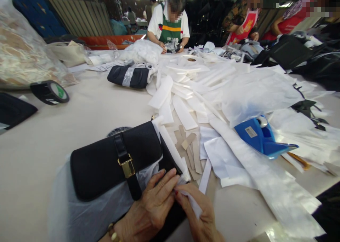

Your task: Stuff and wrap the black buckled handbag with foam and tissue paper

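A black handbag with a strap and gold buckle on its flap lies tilted in front of me. White tissue paper shows under and around the flap. My left hand lies across the lower right of the bag, its fingers stretched out flat. Close by, at the bag's right side, my right hand is closed with thumb and fingers pinching a piece of white paper. White padding runs along that side of the bag. The bag's lower part is partly hidden by my hands.
White foam strips heap up mid-table beside brown card strips. A blue tape dispenser sits right, a black tape roll left. A wrapped black bag lies farther back. A co-worker works opposite; others stand back right.
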A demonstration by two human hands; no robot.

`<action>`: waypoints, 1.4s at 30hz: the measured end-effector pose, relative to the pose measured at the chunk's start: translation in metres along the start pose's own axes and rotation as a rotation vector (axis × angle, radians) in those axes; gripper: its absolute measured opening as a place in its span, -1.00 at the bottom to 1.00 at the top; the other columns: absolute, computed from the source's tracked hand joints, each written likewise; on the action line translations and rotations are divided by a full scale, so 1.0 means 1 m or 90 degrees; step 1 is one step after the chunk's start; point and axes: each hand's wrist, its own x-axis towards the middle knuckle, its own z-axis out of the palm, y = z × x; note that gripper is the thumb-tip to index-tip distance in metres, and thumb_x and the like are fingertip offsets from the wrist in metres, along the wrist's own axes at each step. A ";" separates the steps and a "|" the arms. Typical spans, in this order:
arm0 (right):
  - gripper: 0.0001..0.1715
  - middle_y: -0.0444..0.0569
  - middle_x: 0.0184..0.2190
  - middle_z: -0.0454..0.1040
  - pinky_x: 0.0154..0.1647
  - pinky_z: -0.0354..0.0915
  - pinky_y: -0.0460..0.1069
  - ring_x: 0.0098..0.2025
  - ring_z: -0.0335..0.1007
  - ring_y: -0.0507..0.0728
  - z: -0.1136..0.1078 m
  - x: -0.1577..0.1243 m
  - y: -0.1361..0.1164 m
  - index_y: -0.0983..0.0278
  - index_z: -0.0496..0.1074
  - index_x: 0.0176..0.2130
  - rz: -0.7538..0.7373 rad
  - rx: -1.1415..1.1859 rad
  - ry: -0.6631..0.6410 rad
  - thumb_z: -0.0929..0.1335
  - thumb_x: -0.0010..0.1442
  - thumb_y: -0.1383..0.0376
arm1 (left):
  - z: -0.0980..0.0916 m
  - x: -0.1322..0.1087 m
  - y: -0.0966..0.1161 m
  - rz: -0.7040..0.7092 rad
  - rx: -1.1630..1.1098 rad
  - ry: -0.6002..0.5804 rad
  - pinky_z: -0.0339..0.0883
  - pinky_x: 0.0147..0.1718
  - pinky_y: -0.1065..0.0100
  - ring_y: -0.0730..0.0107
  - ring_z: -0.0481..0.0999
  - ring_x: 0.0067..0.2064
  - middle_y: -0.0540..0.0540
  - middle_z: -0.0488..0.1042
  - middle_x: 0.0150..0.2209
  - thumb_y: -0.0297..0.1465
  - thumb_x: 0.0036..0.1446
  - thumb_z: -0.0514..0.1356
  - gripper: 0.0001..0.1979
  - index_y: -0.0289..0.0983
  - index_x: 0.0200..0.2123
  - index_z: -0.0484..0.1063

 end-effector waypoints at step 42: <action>-0.67 0.07 -0.43 0.48 -0.41 0.41 -0.06 -0.40 0.38 0.09 0.020 -0.006 0.006 0.39 0.38 -0.11 -0.308 -0.227 0.051 0.19 0.15 0.53 | -0.023 -0.037 0.005 -0.042 -0.003 -0.118 0.32 0.07 0.30 0.28 0.21 0.17 -0.26 0.35 0.04 -0.61 0.21 -0.15 -0.63 -0.43 0.03 0.26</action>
